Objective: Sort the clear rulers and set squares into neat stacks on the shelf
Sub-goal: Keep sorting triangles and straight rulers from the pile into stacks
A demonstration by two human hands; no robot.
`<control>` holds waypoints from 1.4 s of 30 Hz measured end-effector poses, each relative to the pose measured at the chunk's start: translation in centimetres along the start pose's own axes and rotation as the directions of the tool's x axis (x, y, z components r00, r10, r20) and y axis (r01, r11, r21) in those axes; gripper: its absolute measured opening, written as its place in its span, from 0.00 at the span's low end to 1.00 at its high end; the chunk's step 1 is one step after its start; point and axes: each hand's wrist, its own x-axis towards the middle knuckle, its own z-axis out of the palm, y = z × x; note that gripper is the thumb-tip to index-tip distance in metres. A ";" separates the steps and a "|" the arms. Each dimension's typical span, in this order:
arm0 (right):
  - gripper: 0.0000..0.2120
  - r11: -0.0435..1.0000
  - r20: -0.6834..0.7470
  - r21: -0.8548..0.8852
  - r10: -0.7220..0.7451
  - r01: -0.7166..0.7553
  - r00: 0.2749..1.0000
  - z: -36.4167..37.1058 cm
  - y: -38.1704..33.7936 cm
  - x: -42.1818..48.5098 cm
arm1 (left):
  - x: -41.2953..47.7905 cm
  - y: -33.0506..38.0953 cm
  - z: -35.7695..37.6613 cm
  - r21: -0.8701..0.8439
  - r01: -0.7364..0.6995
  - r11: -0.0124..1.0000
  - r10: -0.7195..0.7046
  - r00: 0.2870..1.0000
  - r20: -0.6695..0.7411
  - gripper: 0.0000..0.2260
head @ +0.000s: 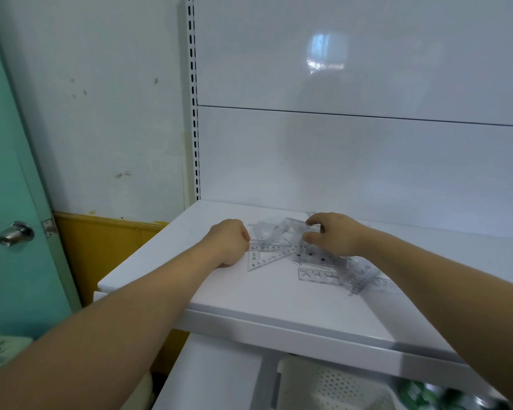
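Pulling one clear piece (290, 229) out of the pile (323, 258) should go best slowly, lifted straight up so the rest don't slide. The right hand (335, 232) pinches that piece between thumb and fingers, just over the heap on the shelf (249, 303). The left hand (230, 241) is curled against the pile's left edge; I cannot tell whether it holds anything. Beside it a set square (258, 257) lies flat, one corner pointing back toward the person. A ruler (317, 275) near the right wrist runs crosswise, left to right.

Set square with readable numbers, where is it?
Head view, centre: the set square lies flat on the shelf, just right of the left hand, below-left of the right hand.
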 end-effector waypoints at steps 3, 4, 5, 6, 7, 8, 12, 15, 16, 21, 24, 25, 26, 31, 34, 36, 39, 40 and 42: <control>0.25 1.000 -0.091 0.022 -0.016 0.018 0.996 -0.2 0.4 -0.2 | -0.3 -0.6 0.2 -0.108 -0.068 0.992 0.057 0.994 -0.097 0.05; 0.25 0.999 -0.131 0.036 -0.024 0.029 0.991 -0.3 0.3 -0.3 | -0.4 -0.6 0.1 -0.160 -0.082 0.984 0.062 0.990 -0.125 0.05; 0.25 0.998 -0.168 0.044 -0.034 0.042 0.985 -0.4 0.2 -0.3 | -0.4 -0.6 -0.1 -0.225 -0.091 0.970 0.060 0.988 -0.144 0.06; 0.25 0.998 -0.203 0.042 -0.047 0.057 0.978 -0.6 0.1 -0.4 | -0.6 -0.5 -0.3 -0.305 -0.091 0.948 0.047 0.988 -0.149 0.07; 0.25 0.997 -0.235 0.036 -0.057 0.068 0.970 -0.8 -0.1 -0.5 | -0.7 -0.3 -0.6 -0.383 -0.081 0.920 0.028 0.989 -0.143 0.08; 0.25 0.997 -0.266 0.033 -0.064 0.076 0.962 -1.0 -0.3 -0.6 | -1.0 -0.1 -1.0 -0.436 -0.066 0.898 0.009 0.991 -0.131 0.09; 0.25 0.994 -0.410 0.005 -0.095 0.106 0.907 -1.6 -0.9 -1.3 | -1.9 -0.2 -2.5 -0.356 -0.138 0.924 0.107 0.989 -0.104 0.14; 0.26 0.993 -0.502 -0.024 -0.113 0.117 0.858 -2.1 -1.3 -2.2 | -2.4 -0.8 -3.7 -0.233 -0.248 0.940 0.221 0.965 -0.139 0.21; 0.26 0.993 -0.524 -0.038 -0.116 0.113 0.844 -2.3 -1.4 -2.7 | -2.6 -1.0 -4.0 -0.196 -0.285 0.938 0.255 0.953 -0.166 0.21; 0.26 0.993 -0.608 -0.111 -0.103 0.044 0.787 -2.6 -1.5 -5.2 | -3.8 -0.4 -4.5 -0.070 -0.410 0.909 0.362 0.862 -0.355 0.21; 0.26 0.996 -0.598 -0.081 -0.016 -0.040 0.802 -2.6 -1.0 -7.6 | -4.5 1.0 -3.9 -0.035 -0.447 0.894 0.416 0.857 -0.304 0.21; 0.26 0.996 -0.590 -0.055 0.030 -0.076 0.807 -2.6 -0.6 -8.6 | -4.7 1.5 -3.5 -0.033 -0.454 0.891 0.429 0.862 -0.271 0.21; 0.26 0.993 -0.581 -0.032 0.077 -0.117 0.810 -2.6 -0.1 -9.8 | -4.9 2.2 -3.1 -0.039 -0.459 0.887 0.438 0.867 -0.239 0.21; 0.26 0.940 -0.524 -0.023 0.280 -0.342 0.805 -3.5 5.0 -17.7 | -7.0 6.9 0.8 -0.047 -0.526 0.849 0.519 0.847 -0.112 0.21; 0.27 0.894 -0.518 -0.013 0.377 -0.448 0.768 -4.5 9.0 -23.5 | -9.0 11.3 3.7 -0.055 -0.590 0.806 0.589 0.807 -0.034 0.22; 0.27 0.858 -0.516 -0.003 0.438 -0.513 0.736 -5.2 11.6 -27.8 | -10.7 14.9 5.9 -0.060 -0.634 0.771 0.635 0.772 0.001 0.22; 0.27 0.801 -0.520 0.018 0.518 -0.598 0.679 -6.5 15.5 -34.9 | -13.9 21.2 10.0 -0.074 -0.696 0.715 0.699 0.715 0.031 0.21; 0.27 0.779 -0.519 0.024 0.545 -0.626 0.659 -7.1 16.9 -37.2 | -15.1 23.3 11.5 -0.084 -0.707 0.703 0.711 0.702 0.038 0.21; 0.26 0.727 -0.517 0.026 0.597 -0.686 0.614 -8.1 19.5 -41.7 | -17.2 27.6 14.3 -0.107 -0.718 0.688 0.725 0.687 0.052 0.22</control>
